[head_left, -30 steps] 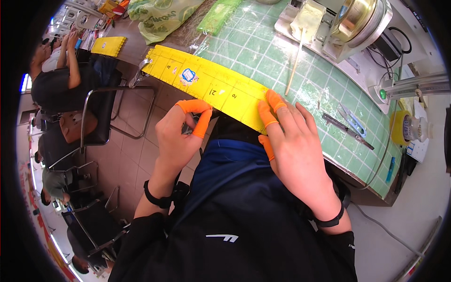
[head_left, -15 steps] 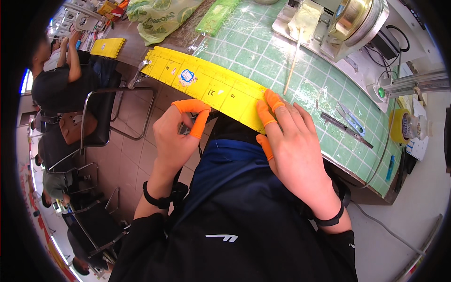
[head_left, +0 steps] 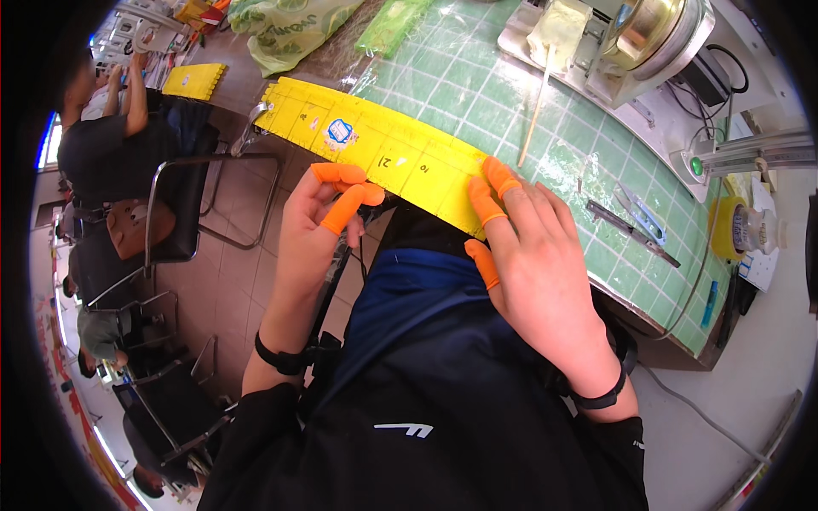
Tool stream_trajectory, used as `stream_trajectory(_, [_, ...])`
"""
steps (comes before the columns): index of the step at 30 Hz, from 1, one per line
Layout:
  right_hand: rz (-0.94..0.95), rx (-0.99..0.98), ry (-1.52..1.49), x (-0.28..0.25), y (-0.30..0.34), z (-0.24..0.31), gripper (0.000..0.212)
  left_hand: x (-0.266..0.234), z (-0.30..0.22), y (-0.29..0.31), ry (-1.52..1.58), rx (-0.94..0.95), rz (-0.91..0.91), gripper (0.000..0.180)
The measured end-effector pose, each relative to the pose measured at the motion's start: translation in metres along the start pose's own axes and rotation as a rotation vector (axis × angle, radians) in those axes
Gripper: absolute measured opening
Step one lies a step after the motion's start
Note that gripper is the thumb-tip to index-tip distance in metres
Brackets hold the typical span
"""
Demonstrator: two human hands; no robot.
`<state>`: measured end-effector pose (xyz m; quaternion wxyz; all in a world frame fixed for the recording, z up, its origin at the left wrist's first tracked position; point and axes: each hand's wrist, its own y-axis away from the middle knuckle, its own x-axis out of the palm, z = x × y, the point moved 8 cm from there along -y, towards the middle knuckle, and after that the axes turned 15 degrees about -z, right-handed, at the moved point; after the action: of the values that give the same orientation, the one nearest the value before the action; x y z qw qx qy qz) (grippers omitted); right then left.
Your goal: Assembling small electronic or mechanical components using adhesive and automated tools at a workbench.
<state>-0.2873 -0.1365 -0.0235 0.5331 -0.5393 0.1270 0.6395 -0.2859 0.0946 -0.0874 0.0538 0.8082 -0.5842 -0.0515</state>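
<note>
A long yellow strip board (head_left: 368, 153), ruled crosswise and bearing small stickers, lies along the near edge of the green tabletop. Its left end is toothed. On its right end rest the fingertips of my right hand (head_left: 541, 268), stretched out and fairly flat, the thumb just below the board's near edge. Orange finger cots cover the thumb and two fingers. My left hand (head_left: 311, 221) is at the board's near edge, thumb and forefinger drawn together in orange cots. Whatever is between those fingertips, if anything, is too small to make out.
On the green gridded tabletop (head_left: 464, 89) lie tweezers (head_left: 630, 232), a light-blue-handled tool (head_left: 641, 217) and a thin wooden stick (head_left: 534, 119). A machine with a metal spool (head_left: 652, 34) stands far right. Plastic bags (head_left: 290, 30) are at the back. A seated person (head_left: 106, 149) works at the left.
My left hand has turned and shifted slightly left, its fingers curling more, with the thumb now pointing up toward the board's edge. The right hand and the board stay nearly in place.
</note>
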Motion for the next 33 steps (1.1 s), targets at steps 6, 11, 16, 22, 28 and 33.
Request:
stream_trajectory(6, [-0.005, -0.007, -0.002, 0.000, 0.000, 0.001, 0.055, 0.001, 0.000, 0.001, 0.032, -0.011, 0.006, 0.023])
stream_trajectory(11, [-0.008, -0.002, -0.011, 0.000, 0.000, 0.001, 0.055, 0.003, -0.005, 0.003, -0.068, 0.060, -0.027, 0.024])
stream_trajectory(16, [-0.019, -0.004, -0.019, 0.000, 0.000, 0.000, 0.055, 0.013, -0.020, 0.009, -0.288, 0.256, -0.038, 0.026])
stream_trajectory(22, [-0.034, -0.008, -0.020, 0.000, -0.001, 0.001, 0.056, 0.022, -0.028, 0.011, -0.371, 0.386, -0.044, 0.025])
stream_trajectory(28, [-0.044, -0.009, -0.024, -0.001, -0.001, 0.001, 0.056, 0.027, -0.035, 0.011, -0.191, 0.323, -0.071, 0.023])
stream_trajectory(33, [-0.038, -0.002, -0.032, -0.002, 0.000, 0.000, 0.055, 0.026, -0.042, 0.011, 0.049, 0.208, 0.005, 0.020])
